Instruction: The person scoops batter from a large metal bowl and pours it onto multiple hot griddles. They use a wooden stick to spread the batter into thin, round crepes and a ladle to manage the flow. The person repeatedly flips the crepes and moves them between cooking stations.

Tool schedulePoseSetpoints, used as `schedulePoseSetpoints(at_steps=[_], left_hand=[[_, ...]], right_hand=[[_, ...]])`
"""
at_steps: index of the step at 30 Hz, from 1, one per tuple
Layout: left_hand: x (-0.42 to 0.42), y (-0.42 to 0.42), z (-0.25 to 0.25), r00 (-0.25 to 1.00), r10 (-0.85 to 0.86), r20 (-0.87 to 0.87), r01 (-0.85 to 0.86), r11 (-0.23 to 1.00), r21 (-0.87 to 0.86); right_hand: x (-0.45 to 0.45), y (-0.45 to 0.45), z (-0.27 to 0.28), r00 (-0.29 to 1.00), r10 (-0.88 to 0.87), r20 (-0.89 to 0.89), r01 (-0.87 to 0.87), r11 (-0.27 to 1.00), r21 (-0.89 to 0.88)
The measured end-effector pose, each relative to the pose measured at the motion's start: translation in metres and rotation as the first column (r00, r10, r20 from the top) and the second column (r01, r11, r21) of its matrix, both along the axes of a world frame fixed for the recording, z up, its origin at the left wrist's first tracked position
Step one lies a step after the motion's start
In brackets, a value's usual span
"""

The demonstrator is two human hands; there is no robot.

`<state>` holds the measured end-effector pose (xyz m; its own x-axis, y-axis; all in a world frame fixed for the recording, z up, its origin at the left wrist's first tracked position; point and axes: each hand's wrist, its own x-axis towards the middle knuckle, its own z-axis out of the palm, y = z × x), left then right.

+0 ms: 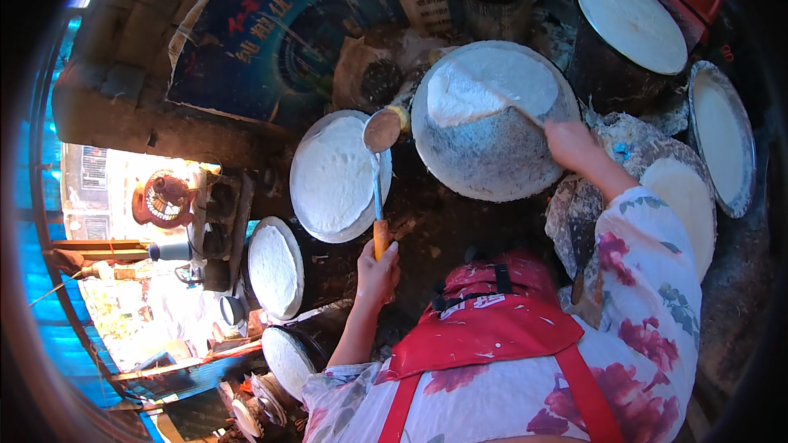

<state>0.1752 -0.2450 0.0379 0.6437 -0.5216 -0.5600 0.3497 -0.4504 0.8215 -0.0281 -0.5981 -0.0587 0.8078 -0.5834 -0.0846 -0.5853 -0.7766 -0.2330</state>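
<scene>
A ladle (380,154) with a metal shaft and an orange-yellow handle is gripped in my left hand (377,274); its bowl hangs beside a round griddle bearing white batter (335,175). My right hand (569,143) closes on the end of a thin stick-like tool (523,112). That tool reaches over a large round griddle (492,160), where a white sheet of batter (462,95) lies partly folded or lifted at the upper left. The griddle's lower part shows bare grey. Whether the tool touches the sheet is hard to tell.
More round griddles with white sheets stand at the left (276,267) and upper right (634,24). A wide basin of pale liquid (717,135) is at far right. A crusted surface (569,215) holds a pale round sheet (677,194). Part of another person shows at top right.
</scene>
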Motion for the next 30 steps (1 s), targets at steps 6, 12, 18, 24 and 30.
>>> schedulePoseSetpoints(at_steps=[6,12,18,24,30], left_hand=[[-0.012,0.022,-0.008,0.996,0.078,-0.050,-0.077,0.997,0.008],[-0.019,0.020,-0.003,0.997,0.062,-0.036,-0.062,0.998,0.012],[-0.008,0.026,-0.008,0.997,0.065,-0.051,-0.067,0.997,-0.031],[0.003,0.021,-0.017,0.983,-0.173,0.068,0.166,0.981,0.098],[-0.007,0.043,-0.035,0.687,-0.626,0.369,0.536,0.780,0.323]], right_hand=[[-0.024,0.029,0.027,0.967,0.163,-0.196,-0.139,0.982,0.128],[0.023,-0.037,-0.003,0.994,0.097,0.054,-0.095,0.995,-0.036],[-0.006,0.012,0.018,0.948,0.306,-0.087,-0.294,0.947,0.125],[-0.084,0.055,0.039,0.967,0.200,-0.160,-0.174,0.971,0.163],[-0.178,0.124,0.010,0.980,-0.132,-0.152,0.158,0.973,0.171]])
